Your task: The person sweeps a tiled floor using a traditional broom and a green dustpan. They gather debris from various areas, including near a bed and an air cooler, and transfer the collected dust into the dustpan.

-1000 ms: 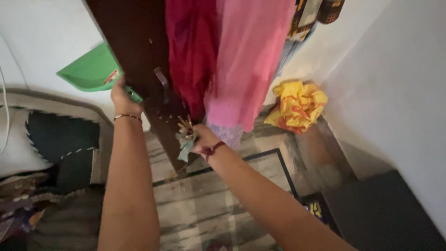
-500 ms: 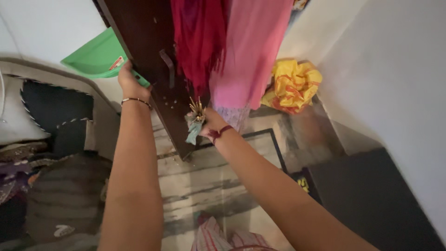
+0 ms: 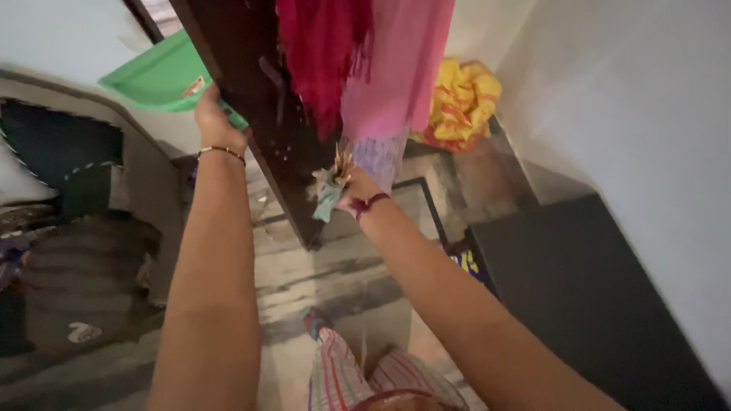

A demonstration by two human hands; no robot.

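1. The dark wooden door [image 3: 244, 68] runs off the top of the view, so only its lower part and bottom corner show; its handle [image 3: 272, 80] is dim against the dark wood and hard to make out.
2. The green dustpan [image 3: 156, 76] sits behind the door's edge. Its handle end disappears under the left hand [image 3: 217, 122], and part of its pan is cut by the door.
3. The left hand is closed around the dustpan's handle at the door's edge; the fingers themselves are hidden on the far side, with only the back of the hand and a thin bangle at the wrist showing.
4. The right hand [image 3: 358, 190] is closed around the top of a small broom [image 3: 331, 190], whose straw ends stick up above the fist and whose pale green wrap hangs below. The bristle end is not visible.
5. The broom lies just in front of the door's lower face, well below and to the right of the dustpan, with the door between the two hands.
6. A red cloth [image 3: 320, 53] and a pink cloth [image 3: 403, 68] hang over the door, their tops cut off.
7. A crumpled yellow cloth [image 3: 461, 103] lies on the floor in the corner beyond, partly hidden by the pink cloth.
8. A dark mat [image 3: 586, 304] lies along the right wall, running out of view.
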